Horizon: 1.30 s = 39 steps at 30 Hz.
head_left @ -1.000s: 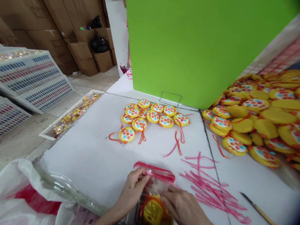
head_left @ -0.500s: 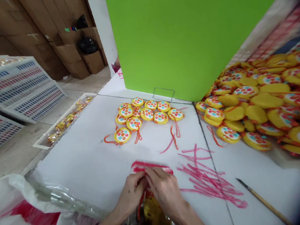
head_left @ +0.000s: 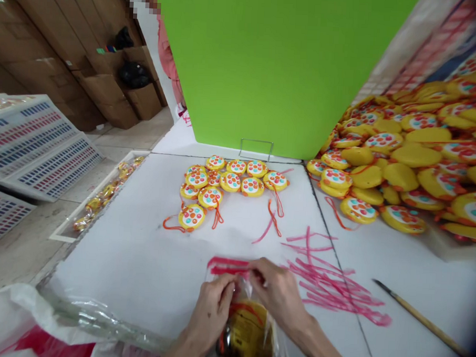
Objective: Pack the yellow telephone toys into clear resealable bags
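A clear plastic bag (head_left: 279, 333) with a round yellow item (head_left: 250, 334) inside lies at the table's near edge. My left hand (head_left: 212, 306) pinches the bag near its top. The fingertips of my right hand (head_left: 278, 291) are closed at the bag's upper right, a little apart from the left ones. Just beyond my fingers is a pink-red band (head_left: 226, 263). Farther up the table sits a group of yellow turtle-like toys (head_left: 191, 216) with dotted white tops and orange cords.
Many similar toys are heaped (head_left: 416, 154) at the right. A thin brush-like tool (head_left: 421, 318) lies at the right, near pink streaks (head_left: 336, 288). A green panel (head_left: 266, 69) stands behind. At left are a tray (head_left: 68, 231) and plastic crates (head_left: 42, 143). A person's pink sleeve (head_left: 167, 49) shows behind.
My hands, together before, have moved apart, the right one to the right. More of the bag and the yellow item shows between them. A person has come into view behind the panel.
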### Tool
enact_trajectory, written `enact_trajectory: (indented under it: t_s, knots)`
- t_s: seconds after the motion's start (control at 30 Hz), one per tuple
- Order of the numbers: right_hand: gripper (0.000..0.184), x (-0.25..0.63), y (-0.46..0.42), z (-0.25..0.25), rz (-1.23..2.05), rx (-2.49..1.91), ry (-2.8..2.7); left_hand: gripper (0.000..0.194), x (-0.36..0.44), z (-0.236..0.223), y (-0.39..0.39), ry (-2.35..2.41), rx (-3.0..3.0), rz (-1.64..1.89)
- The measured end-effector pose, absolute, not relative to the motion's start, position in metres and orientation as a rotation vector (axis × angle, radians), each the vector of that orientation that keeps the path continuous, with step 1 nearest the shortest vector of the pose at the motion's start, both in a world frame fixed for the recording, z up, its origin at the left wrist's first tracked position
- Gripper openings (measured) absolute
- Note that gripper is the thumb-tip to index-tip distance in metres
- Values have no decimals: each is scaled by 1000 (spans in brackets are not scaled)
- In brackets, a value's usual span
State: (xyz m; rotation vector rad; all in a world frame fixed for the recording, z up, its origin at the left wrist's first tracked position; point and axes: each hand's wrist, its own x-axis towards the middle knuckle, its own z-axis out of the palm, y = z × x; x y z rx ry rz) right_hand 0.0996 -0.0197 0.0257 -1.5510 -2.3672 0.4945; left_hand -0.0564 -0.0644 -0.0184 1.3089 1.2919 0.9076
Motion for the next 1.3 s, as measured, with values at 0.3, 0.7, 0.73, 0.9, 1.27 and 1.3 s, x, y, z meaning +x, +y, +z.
enact_trajectory:
  t_s: [0.3, 0.7, 0.73, 0.9, 1.27, 1.3]
  knots:
    - [27, 281, -27, 53, 4, -2577, -1983, 26, -67, -35, -65, 1235, 1093, 959]
    - [16, 153, -21, 43, 1051, -1849, -2129, 20, -69, -41, -69, 1099, 854, 974]
    - [13, 147, -17, 37, 1132, -1809, -2083, 20, -69, -43, -69, 1094, 847, 979]
    - [8, 147, -12, 17, 1408, -1660, -1907, 21, -72, -45, -71, 1109, 855, 974]
    - [19, 158, -27, 7, 1333, -1694, -1999, 15, -69, -49, -68, 1183, 868, 1007]
    - [20, 158, -27, 8, 1330, -1690, -2024, 14, -69, -50, -69, 1189, 879, 1007]
